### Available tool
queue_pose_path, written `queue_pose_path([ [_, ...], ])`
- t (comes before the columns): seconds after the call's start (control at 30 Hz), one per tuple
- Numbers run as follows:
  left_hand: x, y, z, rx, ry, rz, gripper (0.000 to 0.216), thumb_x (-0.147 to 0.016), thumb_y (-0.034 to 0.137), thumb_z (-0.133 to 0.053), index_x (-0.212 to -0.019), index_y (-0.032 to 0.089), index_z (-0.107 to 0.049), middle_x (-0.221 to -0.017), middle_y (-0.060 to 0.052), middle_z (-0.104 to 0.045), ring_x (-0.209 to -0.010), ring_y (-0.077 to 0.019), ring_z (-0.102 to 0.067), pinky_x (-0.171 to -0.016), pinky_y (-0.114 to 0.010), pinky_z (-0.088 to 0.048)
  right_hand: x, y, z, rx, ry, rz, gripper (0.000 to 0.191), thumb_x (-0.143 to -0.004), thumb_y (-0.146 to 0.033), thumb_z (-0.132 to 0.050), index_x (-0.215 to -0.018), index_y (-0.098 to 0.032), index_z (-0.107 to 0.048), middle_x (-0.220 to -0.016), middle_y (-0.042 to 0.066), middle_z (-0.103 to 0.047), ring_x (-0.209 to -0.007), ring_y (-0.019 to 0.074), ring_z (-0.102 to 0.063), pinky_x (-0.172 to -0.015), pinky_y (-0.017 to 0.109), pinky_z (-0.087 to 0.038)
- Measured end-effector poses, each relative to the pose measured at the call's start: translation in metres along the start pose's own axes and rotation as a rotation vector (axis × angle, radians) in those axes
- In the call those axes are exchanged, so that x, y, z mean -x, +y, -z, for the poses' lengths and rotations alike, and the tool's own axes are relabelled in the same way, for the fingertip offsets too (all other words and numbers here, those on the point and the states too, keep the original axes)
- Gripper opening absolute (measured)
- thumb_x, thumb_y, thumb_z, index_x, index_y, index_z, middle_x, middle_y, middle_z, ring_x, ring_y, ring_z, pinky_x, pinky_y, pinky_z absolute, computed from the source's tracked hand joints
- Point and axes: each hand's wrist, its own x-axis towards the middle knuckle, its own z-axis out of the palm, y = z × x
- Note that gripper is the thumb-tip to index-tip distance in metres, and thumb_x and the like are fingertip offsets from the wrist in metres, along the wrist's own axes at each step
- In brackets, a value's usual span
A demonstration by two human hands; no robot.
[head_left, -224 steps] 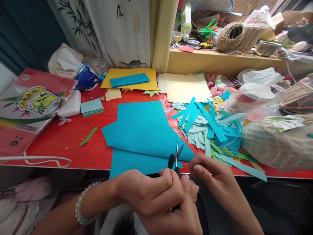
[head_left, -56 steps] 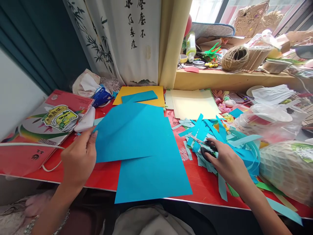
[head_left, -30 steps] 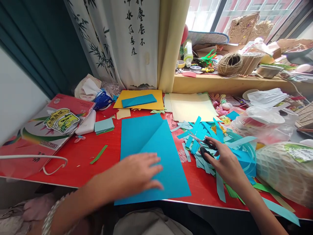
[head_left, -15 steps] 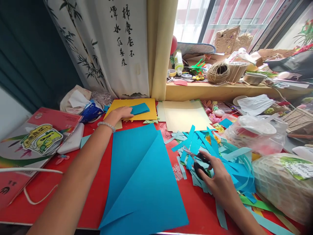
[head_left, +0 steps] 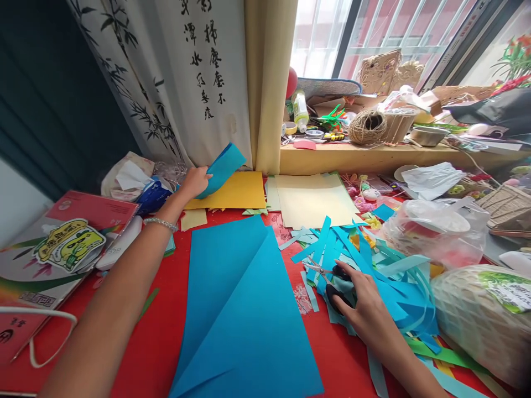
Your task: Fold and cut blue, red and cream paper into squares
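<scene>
Paper [head_left: 225, 167], blue and folded, looks light, easily creased and best held where the left hand [head_left: 196, 182] pinches its end, while the right hand [head_left: 365, 297] loosely grips scissors [head_left: 324, 271].

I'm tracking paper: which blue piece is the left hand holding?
The small folded blue paper, tilted in the left hand; the large blue paper sheet and narrow blue paper strips lie on the red table.

Head-worn view, facing forward and down, near, over red table [head_left: 153, 348]
</scene>
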Motion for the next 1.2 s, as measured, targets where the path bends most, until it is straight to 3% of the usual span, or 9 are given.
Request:
queue_pose_path([
  [0.2, 0.016, 0.011, 0.031, -0.053, 0.076, -0.026, 0.038, -0.09, 0.02, -0.028, -0.117, 0.009, -0.052, -0.104, -0.018, -0.064, -0.1, -0.0295, -0.059, -0.079, -0.034, -0.043, 0.0, -0.001, -0.001, -0.004, 0.029, 0.047, 0.048, -0.081, -0.024, -0.049, -0.128, -0.022, -0.041, -0.118, 0.009, -0.056, -0.111, 0.0263, -0.051, -0.092, 0.043, -0.045],
  [0.47, 0.015, 0.039, 0.04, -0.09, 0.116, -0.068, 0.046, -0.088, 0.007, -0.021, -0.13, 0.004, -0.04, -0.11, -0.025, -0.059, -0.099, -0.0332, -0.059, -0.078, -0.042, -0.045, 0.001, -0.005, -0.001, -0.028, 0.079, 0.053, 0.05, -0.083, -0.022, -0.048, -0.131, -0.024, -0.037, -0.119, 0.009, -0.055, -0.113, 0.0256, -0.05, -0.094, 0.044, -0.044],
  [0.57, 0.018, 0.05, 0.026, -0.092, 0.062, -0.08, 0.041, -0.092, 0.013, -0.027, -0.13, 0.003, -0.039, -0.114, -0.026, -0.055, -0.103, -0.0324, -0.057, -0.083, -0.046, -0.044, 0.001, -0.006, 0.001, -0.071, 0.101, 0.047, 0.048, -0.084, -0.024, -0.049, -0.13, -0.024, -0.037, -0.118, 0.009, -0.054, -0.113, 0.0253, -0.051, -0.093, 0.043, -0.045],
  [0.67, 0.03, 0.06, 0.004, -0.067, -0.071, -0.102, 0.035, -0.088, 0.029, -0.05, -0.119, 0.013, -0.051, -0.117, -0.013, -0.055, -0.1, -0.0231, -0.057, -0.083, -0.043, -0.048, 0.001, -0.008, 0.004, -0.091, 0.131, 0.027, 0.044, -0.085, -0.026, -0.048, -0.128, -0.024, -0.039, -0.119, 0.01, -0.054, -0.112, 0.0253, -0.051, -0.092, 0.043, -0.046],
  [0.73, 0.036, 0.063, -0.004, -0.036, -0.148, -0.113, 0.034, -0.086, 0.032, -0.054, -0.115, 0.016, -0.053, -0.116, -0.009, -0.056, -0.097, -0.0203, -0.058, -0.081, -0.041, -0.05, 0.002, -0.008, 0.006, -0.097, 0.135, 0.02, 0.043, -0.085, -0.025, -0.048, -0.128, -0.024, -0.038, -0.118, 0.01, -0.053, -0.111, 0.025, -0.052, -0.091, 0.043, -0.046],
  [0.9, 0.047, 0.075, 0.012, 0.034, -0.211, -0.152, 0.043, -0.087, 0.035, -0.052, -0.124, 0.013, -0.049, -0.127, -0.016, -0.051, -0.112, -0.0266, -0.052, -0.09, -0.044, -0.045, 0.002, -0.009, 0.007, -0.105, 0.129, 0.035, 0.045, -0.086, -0.026, -0.048, -0.129, -0.023, -0.037, -0.12, 0.01, -0.052, -0.113, 0.0245, -0.05, -0.093, 0.042, -0.045],
  [1.0, 0.087, 0.095, 0.029, 0.079, -0.187, -0.217, 0.058, -0.092, 0.043, -0.035, -0.138, 0.008, -0.033, -0.145, -0.018, -0.033, -0.133, -0.0286, -0.03, -0.106, -0.04, -0.031, 0.003, -0.009, 0.009, -0.06, 0.16, 0.032, 0.046, -0.085, -0.027, -0.048, -0.13, -0.022, -0.038, -0.118, 0.011, -0.055, -0.11, 0.0254, -0.052, -0.091, 0.042, -0.045],
  [1.07, 0.136, 0.112, 0.034, 0.122, -0.2, -0.312, 0.063, -0.091, 0.054, -0.024, -0.141, 0.016, -0.031, -0.147, -0.011, -0.032, -0.135, -0.024, -0.028, -0.108, -0.037, -0.029, 0.003, -0.008, 0.01, 0.006, 0.135, 0.012, 0.043, -0.085, -0.029, -0.049, -0.126, -0.022, -0.043, -0.107, 0.009, -0.061, -0.1, 0.0261, -0.057, -0.085, 0.043, -0.047],
  [1.2, 0.247, 0.131, 0.029, 0.165, -0.235, -0.58, 0.084, -0.077, 0.071, -0.034, -0.144, 0.021, -0.026, -0.15, -0.011, -0.017, -0.137, -0.0338, -0.014, -0.104, -0.051, -0.034, 0.001, -0.001, 0.011, 0.09, 0.024, -0.044, 0.036, -0.086, -0.034, -0.047, -0.119, -0.022, -0.052, -0.102, 0.008, -0.066, -0.091, 0.0272, -0.061, -0.075, 0.041, -0.049],
])
